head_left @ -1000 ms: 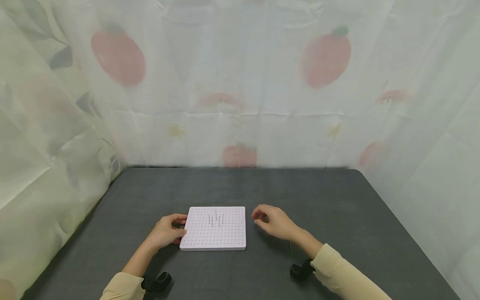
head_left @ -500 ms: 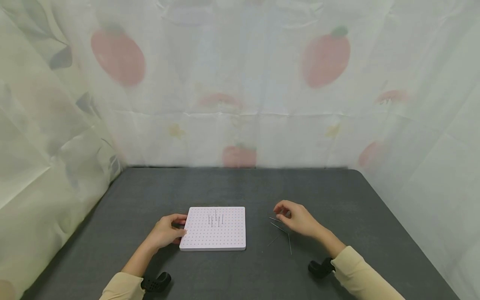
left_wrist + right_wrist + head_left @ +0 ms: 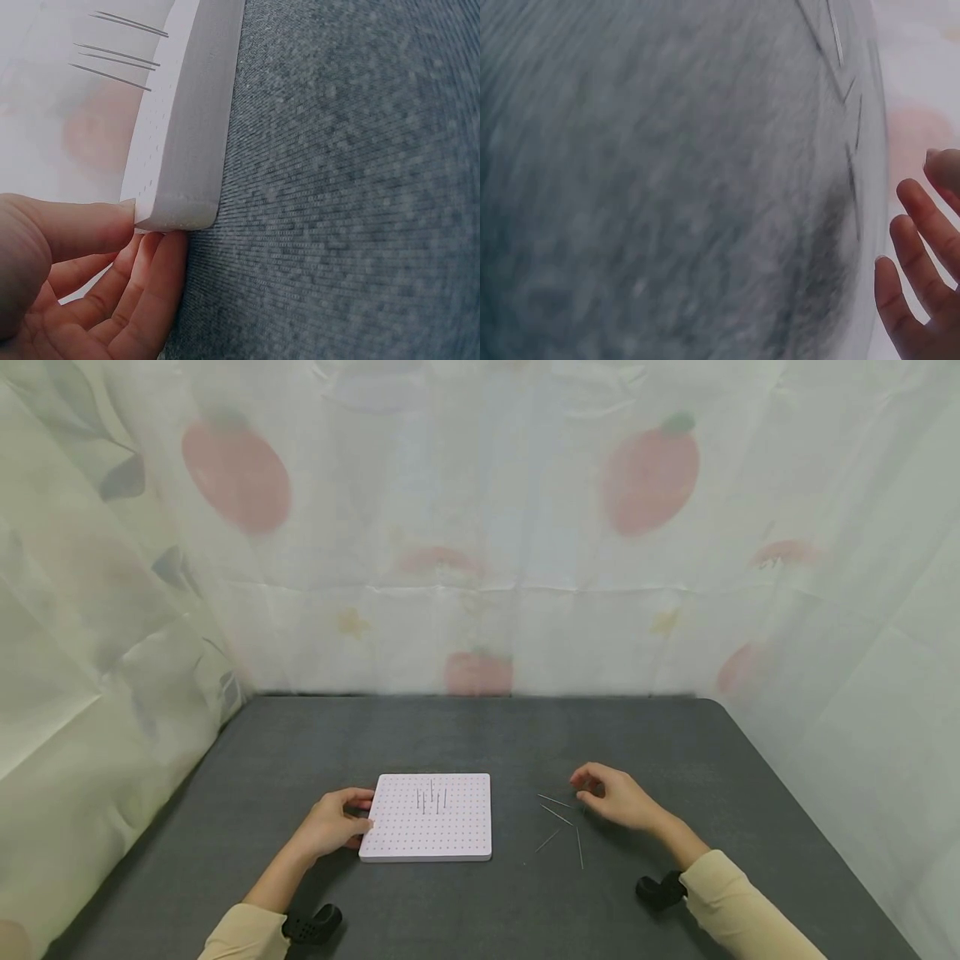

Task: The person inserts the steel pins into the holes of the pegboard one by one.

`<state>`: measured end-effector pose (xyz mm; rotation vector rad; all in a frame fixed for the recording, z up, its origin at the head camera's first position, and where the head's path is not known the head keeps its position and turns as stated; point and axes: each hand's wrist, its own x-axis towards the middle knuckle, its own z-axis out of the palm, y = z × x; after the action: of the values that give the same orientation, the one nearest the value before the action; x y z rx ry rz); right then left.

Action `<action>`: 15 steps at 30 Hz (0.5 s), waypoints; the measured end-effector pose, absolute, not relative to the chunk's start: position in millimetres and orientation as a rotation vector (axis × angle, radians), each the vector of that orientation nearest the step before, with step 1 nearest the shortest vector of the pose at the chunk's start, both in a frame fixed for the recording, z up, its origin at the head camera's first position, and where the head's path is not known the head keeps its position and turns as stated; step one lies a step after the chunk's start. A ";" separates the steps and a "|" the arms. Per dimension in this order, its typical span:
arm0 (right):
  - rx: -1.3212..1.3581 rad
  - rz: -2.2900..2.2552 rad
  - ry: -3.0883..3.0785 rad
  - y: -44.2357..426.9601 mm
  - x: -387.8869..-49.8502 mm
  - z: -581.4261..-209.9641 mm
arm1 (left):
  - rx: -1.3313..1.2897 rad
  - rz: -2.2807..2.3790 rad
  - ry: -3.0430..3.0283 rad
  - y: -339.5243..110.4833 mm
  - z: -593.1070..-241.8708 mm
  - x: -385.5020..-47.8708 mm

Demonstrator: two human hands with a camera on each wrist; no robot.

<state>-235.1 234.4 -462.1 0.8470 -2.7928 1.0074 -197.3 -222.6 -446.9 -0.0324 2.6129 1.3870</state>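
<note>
A white pegboard (image 3: 461,835) with rows of small holes lies left of the middle of the table. Several thin metal pins (image 3: 423,802) stand upright in its upper half. At the board's left edge my left hand (image 3: 330,821) holds it; in the left wrist view the thumb (image 3: 94,229) lies on the top corner and the fingers are against the side. Loose pins (image 3: 557,815) are scattered on the table to the right of the board. Just beyond them hovers my right hand (image 3: 617,795), fingers loosely bent, with nothing visible in it.
The dark grey table (image 3: 360,735) reaches back to a pale curtain (image 3: 570,635) with a fruit print. Another curtain (image 3: 90,710) hangs along the left side. A black wrist device (image 3: 660,892) sits at the right sleeve.
My right hand has moved right, away from the board and past the loose pins, uncovering more of them. The left hand and the board have stayed put.
</note>
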 end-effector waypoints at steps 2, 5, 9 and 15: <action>0.848 0.991 -2.789 237.9 -236.3 -464.6 | -0.034 1.381 2.617 -222.5 -446.9 -197.5; 0.856 0.961 -2.799 241.7 -237.2 -466.6 | -0.039 1.375 2.621 -222.2 -447.0 -197.9; 0.865 0.937 -2.837 244.1 -237.1 -466.2 | -0.043 1.368 2.626 -221.9 -447.2 -198.1; 0.895 0.913 -2.861 245.2 -237.4 -464.1 | -0.044 1.364 2.633 -221.5 -447.3 -198.0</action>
<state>-237.4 245.2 -464.1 0.8953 -2.8609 0.9130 -198.0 -221.5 -447.3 -0.0440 2.6327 1.3640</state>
